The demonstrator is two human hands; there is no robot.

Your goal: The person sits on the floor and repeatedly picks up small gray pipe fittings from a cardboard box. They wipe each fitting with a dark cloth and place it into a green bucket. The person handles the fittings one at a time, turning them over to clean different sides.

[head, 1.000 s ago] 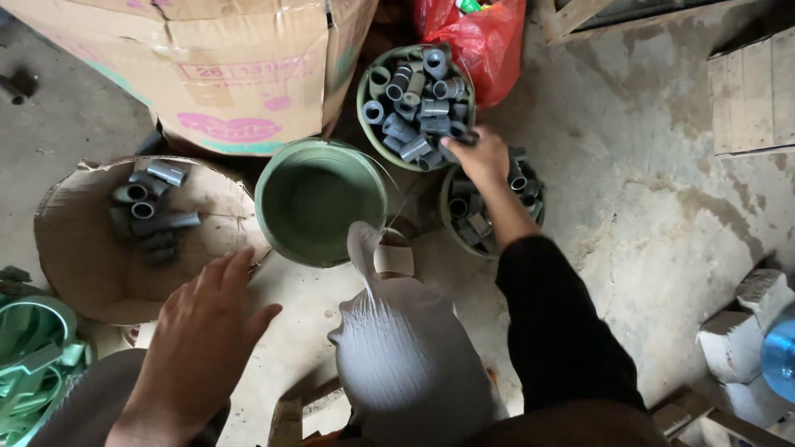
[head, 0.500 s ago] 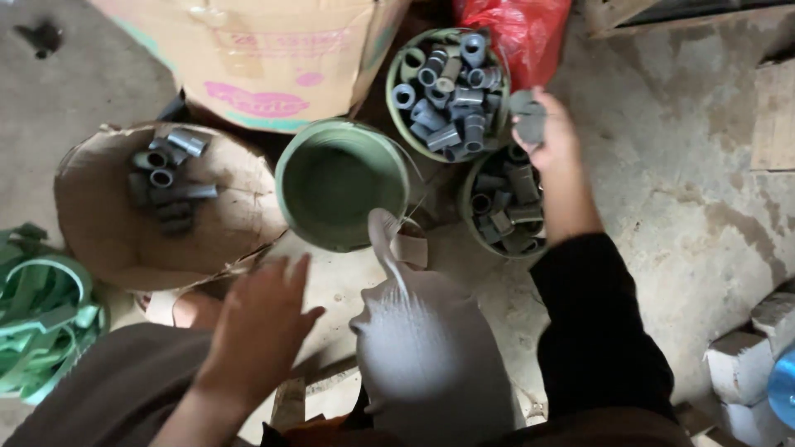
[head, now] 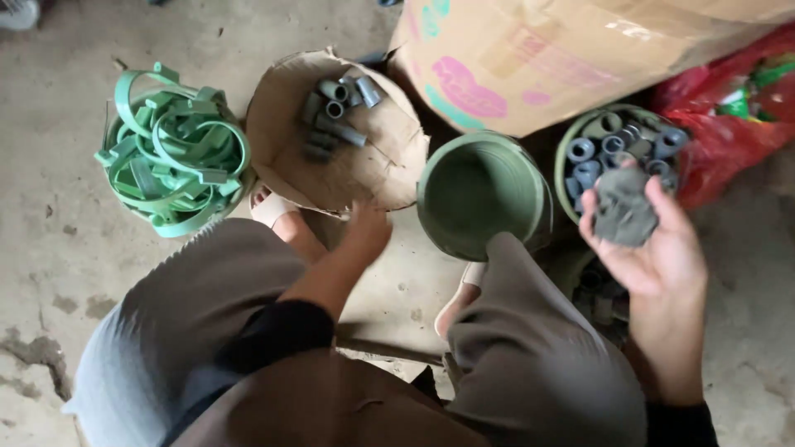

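Observation:
My right hand (head: 654, 244) is raised palm up and grips a grey pipe fitting (head: 625, 217) in its fingers, in front of a green bowl (head: 566, 136) full of several grey fittings. My left hand (head: 364, 228) reaches down to the near edge of a torn cardboard tray (head: 373, 170) that holds a few grey pipe pieces (head: 335, 116); its fingers are blurred and seem to hold nothing. An empty green bowl (head: 480, 194) stands between the two hands.
A heap of green plastic strap loops (head: 174, 149) lies at the left. A big cardboard box (head: 580, 50) and a red plastic bag (head: 729, 124) stand behind the bowls. My knees and sandalled feet fill the lower frame on the concrete floor (head: 58, 248).
The view has swung to the left. My right hand has lifted a grey fitting out of the bowls and turned palm up. My left hand has moved forward to the cardboard tray.

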